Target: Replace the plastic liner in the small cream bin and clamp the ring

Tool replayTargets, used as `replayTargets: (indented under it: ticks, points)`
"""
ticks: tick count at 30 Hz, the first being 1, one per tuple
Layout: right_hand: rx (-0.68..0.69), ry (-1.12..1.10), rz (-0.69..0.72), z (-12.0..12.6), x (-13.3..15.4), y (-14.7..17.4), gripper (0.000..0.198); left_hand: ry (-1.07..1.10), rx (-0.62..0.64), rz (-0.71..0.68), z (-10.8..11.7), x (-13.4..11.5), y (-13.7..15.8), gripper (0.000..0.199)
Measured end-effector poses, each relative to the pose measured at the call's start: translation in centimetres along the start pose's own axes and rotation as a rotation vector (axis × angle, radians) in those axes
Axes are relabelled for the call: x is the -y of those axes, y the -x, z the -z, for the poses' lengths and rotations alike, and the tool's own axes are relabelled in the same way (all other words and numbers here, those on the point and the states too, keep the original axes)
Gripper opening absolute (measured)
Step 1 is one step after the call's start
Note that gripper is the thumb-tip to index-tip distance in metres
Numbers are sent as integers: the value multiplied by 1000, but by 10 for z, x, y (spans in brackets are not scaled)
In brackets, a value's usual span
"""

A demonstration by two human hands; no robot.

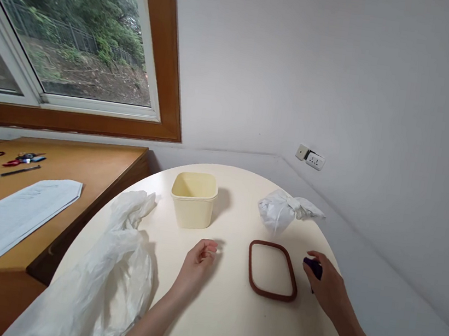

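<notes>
The right hand (329, 286) curls its fingers around a small, dark-purple object (314, 268), just right of a reddish-brown, rounded-square ring (274, 295). The left hand (198, 260), fingers half-curled, visibly empty, is near a pale-yellow, square tub (193, 212).

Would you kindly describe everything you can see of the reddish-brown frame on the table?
The reddish-brown frame is a slim, roughly square ring with rounded corners and an open middle, perhaps plastic or rubber. It lies flat on the cream table, between the left hand and the right hand; neither touches it.
</notes>
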State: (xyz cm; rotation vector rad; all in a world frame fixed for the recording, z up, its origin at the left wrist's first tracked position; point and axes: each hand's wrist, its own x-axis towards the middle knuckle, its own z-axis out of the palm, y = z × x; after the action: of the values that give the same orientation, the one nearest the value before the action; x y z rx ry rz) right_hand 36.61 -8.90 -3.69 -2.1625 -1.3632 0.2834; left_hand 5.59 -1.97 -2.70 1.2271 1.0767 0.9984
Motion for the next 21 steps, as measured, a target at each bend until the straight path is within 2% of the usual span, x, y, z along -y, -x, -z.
replayTargets:
  ticks: [2, 7, 14, 18, 21]
  points:
    - [-74, -26, 25, 1, -4, -5, 40, -12, 1, 4, 0, 0, 0, 17]
    - [-115, 94, 0, -3, -15, -13, 59, -37, 0, 6, 1, 0, -1, 17]
    - [-184, 78, 128, -12, -19, -7, 46, -55, 14, -27, 2, 1, -4, 18]
    - [-199, 34, 175, -8, -6, -2, 43, -156, 82, -101, 5, -22, 12, 13]
    - [-186, 17, 204, -4, 4, 0, 41, -378, 149, -175, 16, -51, 34, 12]
